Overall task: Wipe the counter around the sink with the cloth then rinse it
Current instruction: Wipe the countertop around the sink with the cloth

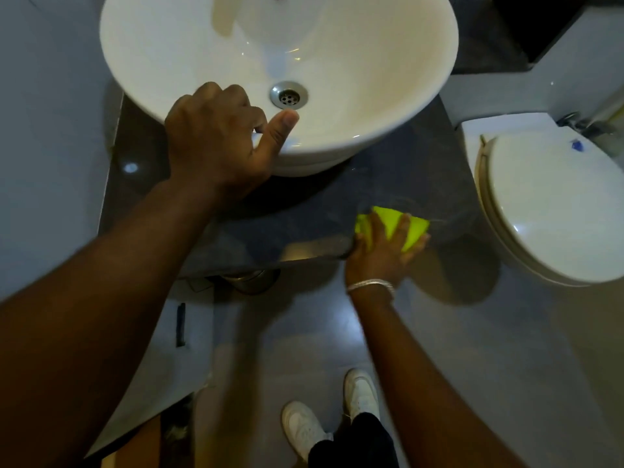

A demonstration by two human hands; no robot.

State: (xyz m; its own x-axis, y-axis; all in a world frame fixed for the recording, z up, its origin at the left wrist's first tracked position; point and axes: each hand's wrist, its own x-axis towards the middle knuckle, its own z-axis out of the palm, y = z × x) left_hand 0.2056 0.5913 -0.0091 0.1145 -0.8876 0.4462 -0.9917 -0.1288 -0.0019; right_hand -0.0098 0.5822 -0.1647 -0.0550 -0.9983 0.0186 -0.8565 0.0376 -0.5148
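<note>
A white round basin (pixel 388 72) sits on a dark grey counter (pixel 398 184). My left hand (pixel 219 140) grips the basin's near rim, thumb inside the bowl, fingers curled over the outside. My right hand (pixel 381 251) presses a bright yellow-green cloth (pixel 410 231) flat on the counter at its front right edge, below and right of the basin. The fingers cover part of the cloth. A silver bracelet is on that wrist.
A white toilet with its lid down (pixel 553 204) stands just right of the counter. A metal drain (pixel 288 95) is in the bowl. Grey floor tiles lie below, with my white shoes (pixel 337 413) near the bottom. A metal bin (pixel 250 278) sits under the counter.
</note>
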